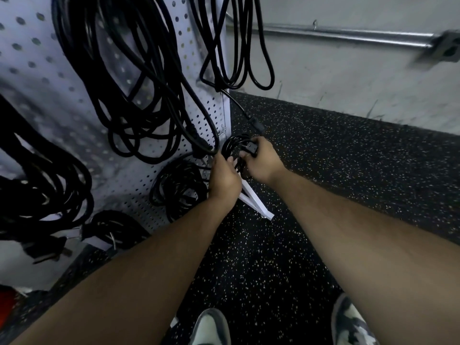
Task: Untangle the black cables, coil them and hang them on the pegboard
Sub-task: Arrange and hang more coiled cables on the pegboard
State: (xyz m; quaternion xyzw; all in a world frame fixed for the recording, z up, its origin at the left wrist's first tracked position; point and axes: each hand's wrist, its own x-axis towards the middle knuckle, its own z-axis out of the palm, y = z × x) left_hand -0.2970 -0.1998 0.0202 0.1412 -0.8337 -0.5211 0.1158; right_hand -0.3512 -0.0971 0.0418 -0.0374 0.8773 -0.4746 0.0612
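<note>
Both hands grip a small cable coil (232, 145) just off the right edge of the white pegboard (37, 100): the left hand (224, 179) curls round its near loops, the right hand (262, 161) clasps the far side together with the plug (251, 148). The likely risk: loosening either grip lets the loops spring apart, or they snag the hanging cables (139, 95) beside the metal hook (223, 129)
</note>
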